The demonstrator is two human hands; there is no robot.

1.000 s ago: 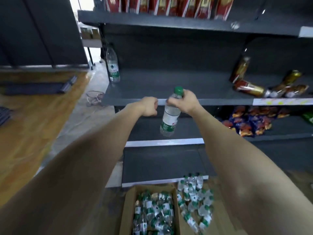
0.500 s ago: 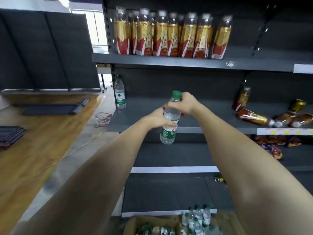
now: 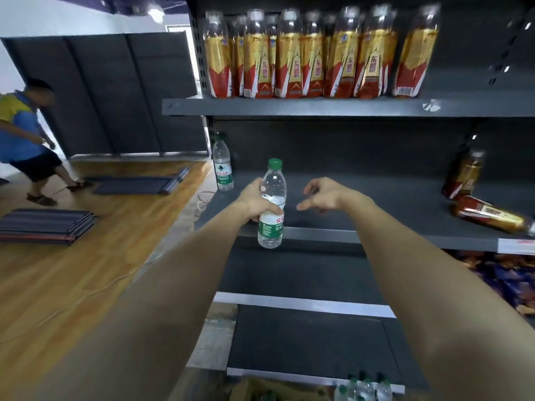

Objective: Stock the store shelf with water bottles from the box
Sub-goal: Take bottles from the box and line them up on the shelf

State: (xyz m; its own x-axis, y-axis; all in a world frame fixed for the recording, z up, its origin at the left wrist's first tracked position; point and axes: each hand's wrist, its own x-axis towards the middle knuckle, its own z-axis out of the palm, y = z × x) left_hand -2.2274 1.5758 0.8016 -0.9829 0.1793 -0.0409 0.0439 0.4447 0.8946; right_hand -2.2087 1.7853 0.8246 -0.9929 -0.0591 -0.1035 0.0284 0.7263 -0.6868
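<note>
At the bottom edge, nearest the camera, the cardboard box (image 3: 262, 390) is cut off by the frame; only a strip of its rim and a dark hint of its contents show, too little to tell what is inside. Just right of it a few loose bottles (image 3: 363, 389) stand on the floor, green caps up, also cropped.

Both bare forearms reach forward over the lower shelves. The left hand (image 3: 256, 202) is wrapped around the middle of a water bottle (image 3: 272, 204), fingers over the top of the label, holding it upright with its base in front of the lip of the middle shelf (image 3: 376, 198). The right hand (image 3: 324, 195) is just beside the bottle but apart from it, fingers loosely spread and holding nothing.

Farther in, a second water bottle (image 3: 222, 163) stands upright at the shelf's far left corner, its cap partly lost against the dark upright. At the right end lie tipped amber drink bottles (image 3: 489, 214), one leaning, one flat and cropped by the frame. The shelf above carries a row of gold-and-red bottles (image 3: 312, 53). Far left, a blurred person (image 3: 26, 143) steps across the wooden floor (image 3: 72, 270).
</note>
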